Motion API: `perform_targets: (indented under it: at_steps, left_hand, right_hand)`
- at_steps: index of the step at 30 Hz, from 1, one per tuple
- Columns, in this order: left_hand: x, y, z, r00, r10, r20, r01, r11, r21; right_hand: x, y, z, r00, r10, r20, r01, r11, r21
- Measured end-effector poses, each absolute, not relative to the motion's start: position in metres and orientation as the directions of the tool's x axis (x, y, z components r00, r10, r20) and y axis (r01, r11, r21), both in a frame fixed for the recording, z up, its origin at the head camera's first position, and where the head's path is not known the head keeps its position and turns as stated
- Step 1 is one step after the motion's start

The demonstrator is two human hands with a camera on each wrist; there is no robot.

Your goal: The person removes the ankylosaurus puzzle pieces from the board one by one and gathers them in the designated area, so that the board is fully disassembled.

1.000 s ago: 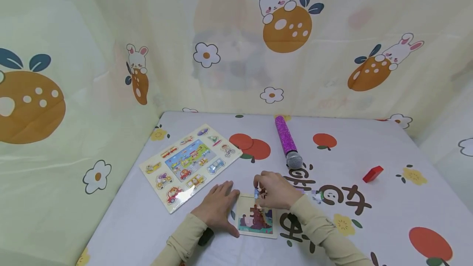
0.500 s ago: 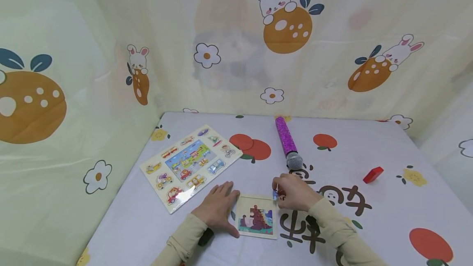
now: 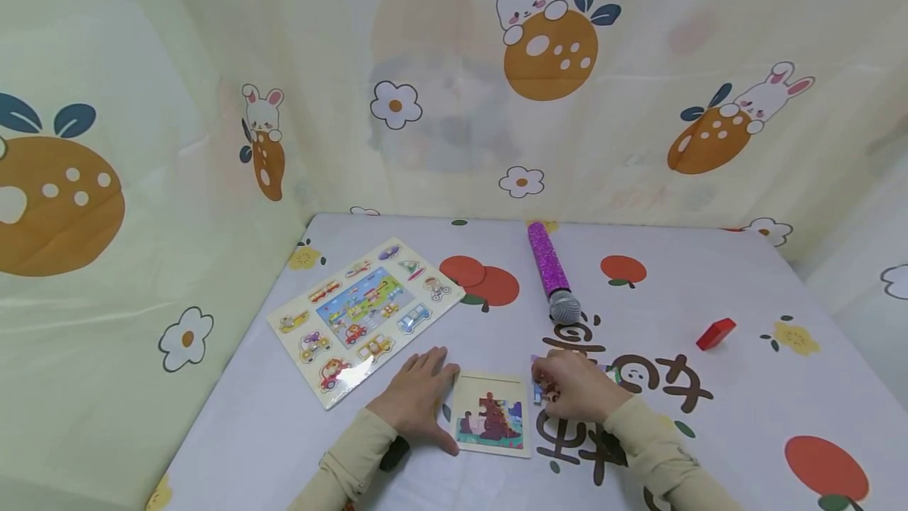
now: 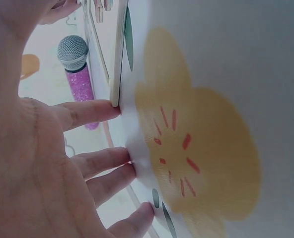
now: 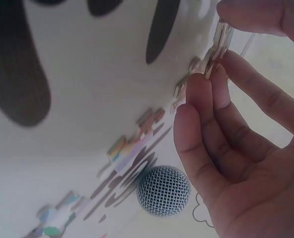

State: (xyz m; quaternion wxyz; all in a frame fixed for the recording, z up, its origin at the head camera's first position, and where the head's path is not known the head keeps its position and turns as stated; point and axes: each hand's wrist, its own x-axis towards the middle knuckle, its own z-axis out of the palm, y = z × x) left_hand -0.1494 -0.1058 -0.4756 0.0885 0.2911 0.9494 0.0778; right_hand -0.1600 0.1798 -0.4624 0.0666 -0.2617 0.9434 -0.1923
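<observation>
A small square wooden jigsaw tray (image 3: 489,385) lies on the table, with a brown dinosaur picture (image 3: 496,420) filling its lower part and bare wood above. My left hand (image 3: 418,400) rests at its left side, fingers spread; in the left wrist view, one fingertip touches the tray's edge. Just right of the tray, my right hand (image 3: 578,385) pinches a jigsaw piece (image 5: 218,49) between thumb and fingers. Blue and brown show on that piece in the head view. Beyond the hand, loose jigsaw pieces (image 5: 134,141) lie on the cloth, mostly hidden in the head view.
A larger vehicle puzzle board (image 3: 365,322) lies at the left. Behind the right hand is a microphone (image 3: 549,270) with a glittery purple handle. A red block (image 3: 716,333) sits at the right on the printed tablecloth (image 3: 681,274). A patterned curtain (image 3: 454,140) closes off the back.
My right hand has moved from over the upper part of the tray to the table on its right, carrying the jigsaw piece. The left hand has stayed in place.
</observation>
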Motion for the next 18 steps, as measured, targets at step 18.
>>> perform_targets:
  at_steps: [18]
  left_hand:
    - [-0.1508,-0.1059,-0.4785,-0.817,0.56,-0.136,0.532,0.824,0.196]
  right_hand:
    - [-0.1582,0.1749,-0.4664,-0.855,-0.517,-0.043,-0.462,0.797,-0.389]
